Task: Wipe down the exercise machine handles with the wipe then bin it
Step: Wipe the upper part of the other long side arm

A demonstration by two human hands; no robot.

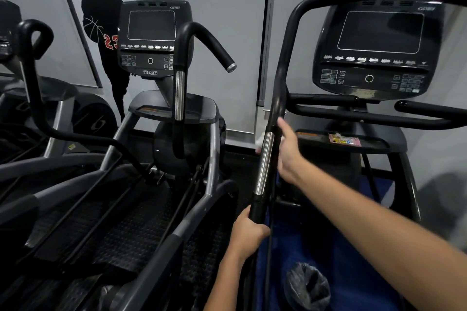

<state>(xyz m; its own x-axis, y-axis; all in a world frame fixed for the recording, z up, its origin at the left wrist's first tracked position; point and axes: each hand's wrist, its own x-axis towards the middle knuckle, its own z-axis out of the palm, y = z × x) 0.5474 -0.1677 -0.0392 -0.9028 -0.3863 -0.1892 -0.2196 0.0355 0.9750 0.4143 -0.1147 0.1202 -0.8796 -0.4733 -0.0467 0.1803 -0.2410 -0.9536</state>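
Nearest the camera, low on the floor just right of the machine's upright, stands a small round bin lined with a grey plastic bag (307,285), its mouth open.

Above it the left hand (249,233) has its grip closed round the black lower part of the long black-and-chrome swing handle (265,161) of the right-hand exercise machine, apparently steadying it.

Further up the same handle, at the top end of the chrome section, the right hand (288,151) reaches in from the right. Its fingers go round the far side of the bar and are mostly hidden. A scrap of white wipe (261,140) shows just left of the bar at that height, so the grip looks closed on the wipe against the handle, though the hold itself is out of sight.

Beyond sit the machine's black tray with a small pink packet (345,139) on it, its dark console screen (379,33), and, to the left, a second machine with a similar chrome-banded handle (180,93).

The step in hand looks like wiping this left handle, partway along its length. The next move calls for running the wipe along the rest of the bar while the lower hand holds it steady. Then comes the other handle at the right edge, and the bin below is close for dropping the wipe.
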